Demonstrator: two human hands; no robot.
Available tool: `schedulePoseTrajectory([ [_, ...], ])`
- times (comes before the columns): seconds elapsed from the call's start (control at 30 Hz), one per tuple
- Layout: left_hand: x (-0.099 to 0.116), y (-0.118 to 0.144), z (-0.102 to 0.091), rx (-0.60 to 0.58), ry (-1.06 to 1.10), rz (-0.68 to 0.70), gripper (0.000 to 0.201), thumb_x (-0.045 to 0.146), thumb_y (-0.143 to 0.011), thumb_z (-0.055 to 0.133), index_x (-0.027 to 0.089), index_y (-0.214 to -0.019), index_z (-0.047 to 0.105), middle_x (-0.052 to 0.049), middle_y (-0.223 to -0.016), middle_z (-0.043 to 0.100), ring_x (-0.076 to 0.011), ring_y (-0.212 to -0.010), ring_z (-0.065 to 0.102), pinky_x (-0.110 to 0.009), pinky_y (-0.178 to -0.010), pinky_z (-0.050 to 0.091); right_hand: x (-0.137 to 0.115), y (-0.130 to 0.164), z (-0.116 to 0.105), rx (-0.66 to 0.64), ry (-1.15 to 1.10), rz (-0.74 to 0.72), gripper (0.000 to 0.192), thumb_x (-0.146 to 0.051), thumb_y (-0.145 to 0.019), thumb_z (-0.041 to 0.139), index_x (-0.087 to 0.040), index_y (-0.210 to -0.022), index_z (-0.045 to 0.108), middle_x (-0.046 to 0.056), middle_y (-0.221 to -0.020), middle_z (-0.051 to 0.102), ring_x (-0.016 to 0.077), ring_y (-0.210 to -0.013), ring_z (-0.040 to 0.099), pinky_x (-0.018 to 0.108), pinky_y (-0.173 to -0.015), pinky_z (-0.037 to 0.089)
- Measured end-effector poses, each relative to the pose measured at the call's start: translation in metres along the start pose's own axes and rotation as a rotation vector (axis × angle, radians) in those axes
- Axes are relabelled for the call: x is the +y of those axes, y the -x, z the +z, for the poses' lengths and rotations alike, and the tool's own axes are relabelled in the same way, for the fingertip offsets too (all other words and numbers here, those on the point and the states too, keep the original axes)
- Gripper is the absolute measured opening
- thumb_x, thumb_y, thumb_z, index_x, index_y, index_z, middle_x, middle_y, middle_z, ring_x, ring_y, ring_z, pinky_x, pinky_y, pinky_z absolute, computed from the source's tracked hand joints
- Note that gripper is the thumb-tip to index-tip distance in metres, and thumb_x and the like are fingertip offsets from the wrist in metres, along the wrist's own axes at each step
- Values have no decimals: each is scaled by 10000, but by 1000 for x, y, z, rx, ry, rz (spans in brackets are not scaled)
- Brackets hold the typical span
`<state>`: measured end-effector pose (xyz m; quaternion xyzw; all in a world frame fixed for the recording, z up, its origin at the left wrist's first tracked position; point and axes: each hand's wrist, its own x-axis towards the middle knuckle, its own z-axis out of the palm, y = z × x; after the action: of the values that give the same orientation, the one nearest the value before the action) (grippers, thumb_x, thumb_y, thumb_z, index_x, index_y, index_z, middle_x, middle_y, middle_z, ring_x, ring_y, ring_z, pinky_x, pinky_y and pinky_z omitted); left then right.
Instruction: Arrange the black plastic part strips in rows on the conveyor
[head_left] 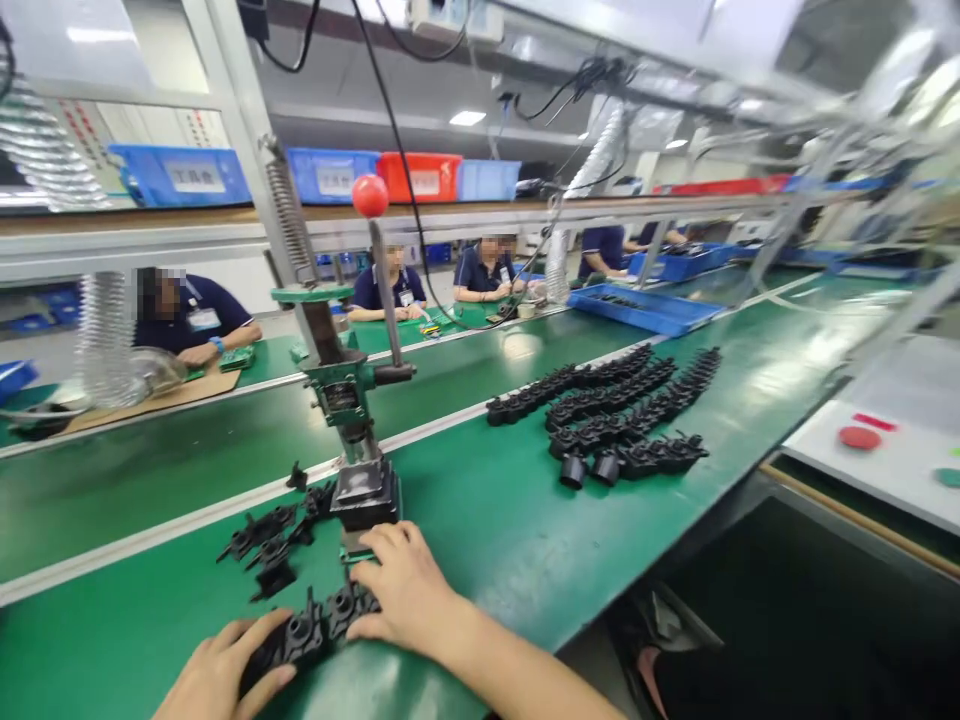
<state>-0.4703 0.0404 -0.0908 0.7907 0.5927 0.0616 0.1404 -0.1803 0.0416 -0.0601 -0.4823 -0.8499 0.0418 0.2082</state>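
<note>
Both hands are gripping a row of black parts (pixel 315 628): left hand (pixel 217 675) closing on one end, right hand (pixel 405 590) the other. Likely light, stiff plastic, loosely joined; best supported at both ends.

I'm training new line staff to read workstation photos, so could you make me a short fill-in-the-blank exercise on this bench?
1. The knob on top of the hand press lever is ____ in colour.
2. Both hands, left hand and right hand, rest on a row of ____ plastic parts.
3. The bench top is ____.
4. The parts laid out in rows lie to the ____ of the press.

Missing words: red; black; green; right
</note>
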Motion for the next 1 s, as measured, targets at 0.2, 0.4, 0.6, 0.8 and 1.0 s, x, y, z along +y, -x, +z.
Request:
schedulePoseTrajectory([
  [0.2,56,13,-38,-64,-67,-45,432,454,-934,532,319,-1339,597,-71,-1183,666,-277,-1086,622,-405,-986,493,0,-5,4,-3,-152,18,498,-469,-672,854,-209,-1059,680,86,-1206,629,257,-1142,531,478,-1050,374],
  [0.4,58,15,-32,-48,-72,-45,441,438,-938,548,317,-1361,572,-83,-1200,641,-290,-1084,611,-434,-985,481,-2,-5,-4,17,-141,34,553,-481,-623,881,-225,-1072,685,76,-1185,645,259,-1159,546,496,-1081,381],
  [0.6,47,17,-22,56,-15,12,563,493,-937,526,322,-1467,440,-90,-1302,583,-285,-1138,612,-438,-1014,488,15,31,-18,146,-152,176,658,-520,-742,784,-292,-1326,586,90,-1444,488,287,-1340,441,512,-1132,391],
  [0.8,53,21,-33,48,-4,5,495,477,-956,493,323,-1426,496,-84,-1336,580,-274,-1190,601,-429,-1042,481,38,57,-6,152,-331,241,584,-370,-852,687,-286,-1404,518,107,-1402,515,268,-1304,510,484,-1063,496],
  [1.0,50,17,-26,-23,20,41,481,510,-955,469,315,-1388,544,-64,-1276,652,-279,-1140,633,-440,-1007,508,34,53,-6,156,-401,231,550,-244,-847,698,-295,-1373,546,34,-1295,609,138,-1202,604,277,-1060,516],
])
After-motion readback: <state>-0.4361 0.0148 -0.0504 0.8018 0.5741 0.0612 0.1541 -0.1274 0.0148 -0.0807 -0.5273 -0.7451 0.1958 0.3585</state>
